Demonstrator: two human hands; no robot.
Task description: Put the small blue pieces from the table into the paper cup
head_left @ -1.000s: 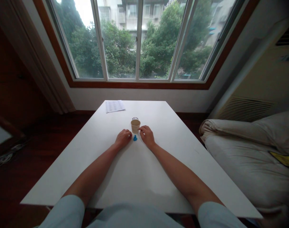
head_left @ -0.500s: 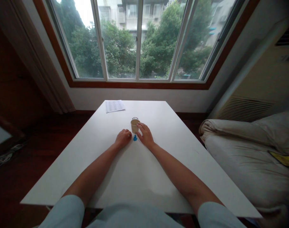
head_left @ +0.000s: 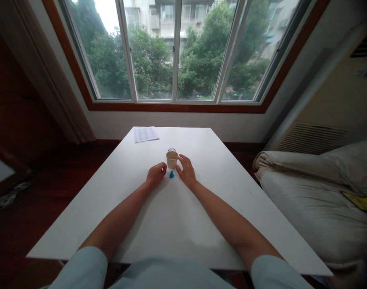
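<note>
A small tan paper cup (head_left: 172,160) stands upright on the white table (head_left: 183,224), its open mouth facing up. My right hand (head_left: 187,172) is at the cup's right side with fingers apart; the fingertips are by its rim, and I cannot tell whether they touch. Left of the cup, my left hand (head_left: 155,174) rests on the table, fingers curled in, with a small gap at the thumb and nothing seen inside. Between the hands, just in front of the cup, lies a small blue object (head_left: 172,174) of uneven shape. Behind the cup, a thin-framed item (head_left: 171,149), perhaps glasses, is partly hidden.
Printed paper sheets (head_left: 146,134) lie at the table's far left corner. Beyond the table is a wide window (head_left: 176,106) with a wooden frame. To the right sits a light-coloured sofa (head_left: 310,200); a curtain (head_left: 60,92) hangs at the left.
My right hand has shifted slightly to the right, fingers a little further from the cup. My left hand has shifted slightly and its curl shows more. The cup and blue object look nearly unchanged.
</note>
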